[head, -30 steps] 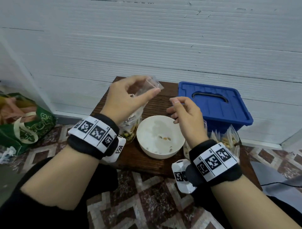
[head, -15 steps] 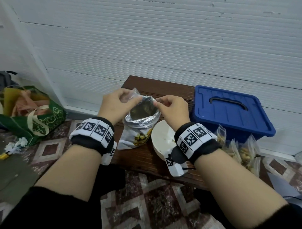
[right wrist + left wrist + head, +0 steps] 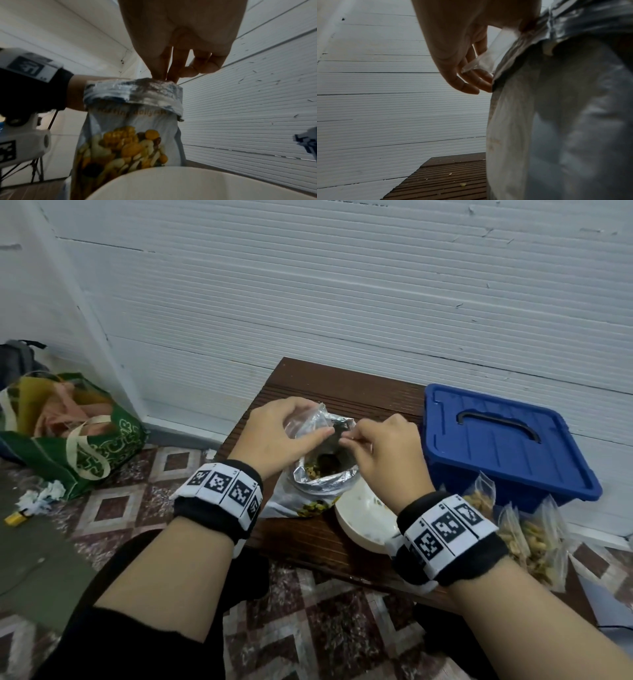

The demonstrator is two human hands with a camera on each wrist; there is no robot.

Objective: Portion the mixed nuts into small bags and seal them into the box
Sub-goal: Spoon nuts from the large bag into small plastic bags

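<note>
A printed nut bag with a rolled-down silver rim stands open on the dark wooden table, with nuts visible inside. My left hand grips a small clear bag at the nut bag's mouth; in the left wrist view the clear bag lies inside my curled fingers, beside the nut bag. My right hand pinches the nut bag's rim between thumb and forefinger, as the right wrist view shows above the nut bag. The blue box stands lidded at the right.
A white bowl with a few crumbs sits just in front of the nut bag. Several filled small bags lean against the blue box. A green tote and scraps lie on the tiled floor at left. A white wall stands behind.
My left hand has brought the small clear bag down from above the bowl to the nut bag's mouth. My right hand has moved left from over the bowl onto the bag's rim.
</note>
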